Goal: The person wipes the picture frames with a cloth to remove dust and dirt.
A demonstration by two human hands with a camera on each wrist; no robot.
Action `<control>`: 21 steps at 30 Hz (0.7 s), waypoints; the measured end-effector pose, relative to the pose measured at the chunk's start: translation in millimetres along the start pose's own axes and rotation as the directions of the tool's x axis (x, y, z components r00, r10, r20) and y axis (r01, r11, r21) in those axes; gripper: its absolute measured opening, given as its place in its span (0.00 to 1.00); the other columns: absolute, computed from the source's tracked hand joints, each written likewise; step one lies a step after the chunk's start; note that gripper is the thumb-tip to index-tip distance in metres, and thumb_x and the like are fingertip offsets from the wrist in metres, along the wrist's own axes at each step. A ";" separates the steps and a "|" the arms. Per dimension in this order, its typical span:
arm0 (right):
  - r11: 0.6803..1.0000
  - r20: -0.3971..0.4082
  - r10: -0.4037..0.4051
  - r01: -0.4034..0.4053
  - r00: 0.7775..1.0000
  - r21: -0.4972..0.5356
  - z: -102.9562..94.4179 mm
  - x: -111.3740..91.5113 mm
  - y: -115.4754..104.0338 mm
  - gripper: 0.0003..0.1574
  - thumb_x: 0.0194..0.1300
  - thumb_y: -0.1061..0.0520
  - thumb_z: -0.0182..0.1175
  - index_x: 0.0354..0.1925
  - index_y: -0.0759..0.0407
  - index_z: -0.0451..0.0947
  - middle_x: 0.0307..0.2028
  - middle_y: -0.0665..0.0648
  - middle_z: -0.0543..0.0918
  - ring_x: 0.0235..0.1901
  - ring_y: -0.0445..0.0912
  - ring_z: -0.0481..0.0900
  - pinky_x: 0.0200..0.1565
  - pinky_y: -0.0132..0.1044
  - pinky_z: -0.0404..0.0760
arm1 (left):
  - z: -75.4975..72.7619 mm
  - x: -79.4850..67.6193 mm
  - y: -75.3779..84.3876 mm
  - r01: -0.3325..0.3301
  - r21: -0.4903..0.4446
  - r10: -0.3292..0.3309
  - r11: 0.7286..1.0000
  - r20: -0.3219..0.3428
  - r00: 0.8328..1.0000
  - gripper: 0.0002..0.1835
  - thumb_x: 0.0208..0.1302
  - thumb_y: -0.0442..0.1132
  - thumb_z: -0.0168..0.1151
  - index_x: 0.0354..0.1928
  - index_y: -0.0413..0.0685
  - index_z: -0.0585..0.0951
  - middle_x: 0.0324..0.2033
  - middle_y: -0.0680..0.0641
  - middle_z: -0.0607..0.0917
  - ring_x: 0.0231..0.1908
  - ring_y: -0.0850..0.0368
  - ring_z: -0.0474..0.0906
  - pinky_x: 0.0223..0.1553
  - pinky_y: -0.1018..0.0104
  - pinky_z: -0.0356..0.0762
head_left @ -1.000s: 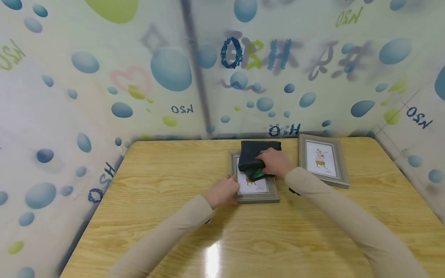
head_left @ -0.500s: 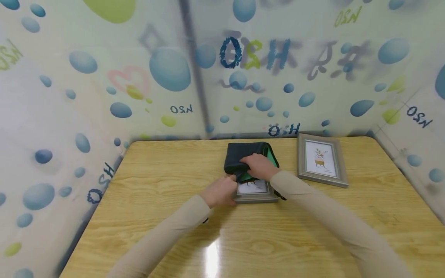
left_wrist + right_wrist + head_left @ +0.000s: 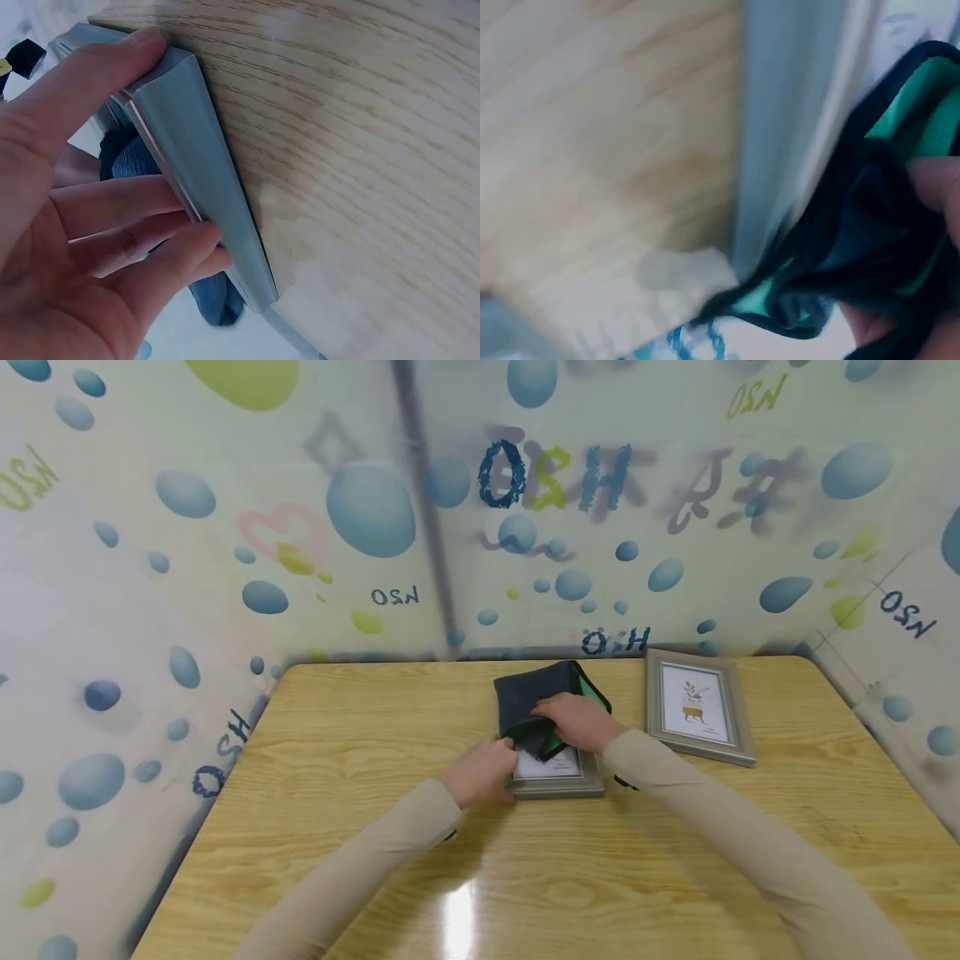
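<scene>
Much of the print (image 3: 561, 766) hides under cloth (image 3: 528, 695) (right hand (image 3: 579, 721) pinching it), left hand (image 3: 482, 772) gripping the frame (image 3: 562, 787).

A wood-grain tabletop (image 3: 360, 727) fills the lower frame; a grey picture frame (image 3: 697, 705) lies right of centre; a blue-and-green-spotted wall (image 3: 465, 556) spans the top.

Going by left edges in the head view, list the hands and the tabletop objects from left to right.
Left hand → dark cloth → right hand → uncovered picture frame.
</scene>
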State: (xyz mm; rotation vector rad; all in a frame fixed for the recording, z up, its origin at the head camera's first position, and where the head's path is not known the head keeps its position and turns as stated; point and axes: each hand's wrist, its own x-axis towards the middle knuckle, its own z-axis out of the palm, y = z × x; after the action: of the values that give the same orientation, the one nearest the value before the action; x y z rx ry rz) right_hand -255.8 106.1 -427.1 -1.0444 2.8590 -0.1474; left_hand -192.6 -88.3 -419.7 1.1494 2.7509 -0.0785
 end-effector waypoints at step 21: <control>0.884 0.016 0.016 -0.022 1.000 0.467 -0.5 11.9 -24.7 0.28 0.65 0.71 0.49 0.63 0.60 0.72 0.40 0.62 0.83 0.14 0.44 0.64 0.22 0.33 0.64 | 1.2 -1.5 -8.6 -0.017 -0.052 0.019 0.998 0.022 1.000 0.21 0.47 0.51 0.78 0.18 0.48 0.76 0.29 0.48 0.79 0.22 0.59 0.74 0.29 0.67 0.75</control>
State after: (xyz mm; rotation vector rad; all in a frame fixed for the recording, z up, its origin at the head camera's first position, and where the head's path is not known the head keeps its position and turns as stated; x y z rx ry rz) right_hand -249.2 79.7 -424.3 -0.9049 2.6115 -0.7830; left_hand -197.5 -95.6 -420.8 1.1526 2.7060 -0.0175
